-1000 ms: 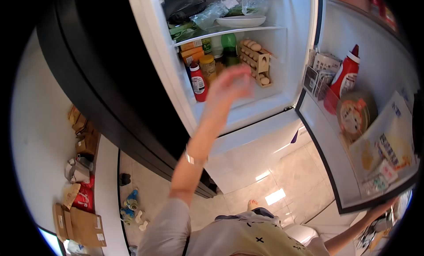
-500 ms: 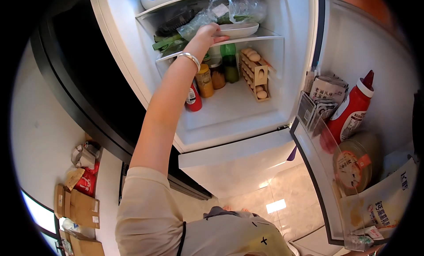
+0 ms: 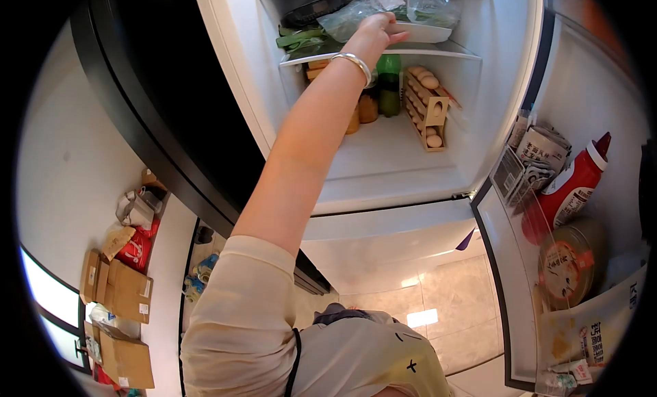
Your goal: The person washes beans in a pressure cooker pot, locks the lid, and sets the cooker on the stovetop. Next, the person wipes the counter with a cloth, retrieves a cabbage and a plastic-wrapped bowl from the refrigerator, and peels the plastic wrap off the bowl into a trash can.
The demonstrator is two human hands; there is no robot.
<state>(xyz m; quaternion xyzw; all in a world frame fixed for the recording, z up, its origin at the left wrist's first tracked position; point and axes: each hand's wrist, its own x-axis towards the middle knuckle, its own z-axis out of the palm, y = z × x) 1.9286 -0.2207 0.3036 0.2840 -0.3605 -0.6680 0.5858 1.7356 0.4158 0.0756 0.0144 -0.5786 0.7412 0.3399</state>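
Note:
My left hand (image 3: 380,31) reaches into the open fridge at the middle shelf (image 3: 452,51). Its fingers and thumb are closed at the near left rim of a shallow white dish (image 3: 428,33). A clear plastic bag (image 3: 434,7) with greens lies over and behind the dish. To the left of my hand are green stalks (image 3: 301,39) and a dark tray (image 3: 315,12). A silver bangle (image 3: 357,63) circles my wrist. My right hand is out of view.
Below the shelf stand a green bottle (image 3: 389,85), jars partly hidden by my arm, and an egg rack (image 3: 426,109). The open door (image 3: 582,75) on the right carries a red sauce bottle (image 3: 568,188), packets and a round tub (image 3: 567,265). Cardboard boxes (image 3: 126,291) stand at left.
The view has swung, so the fridge sits further right and my forearm now covers the red bottle and part of the jars. My left hand stays at the dish.

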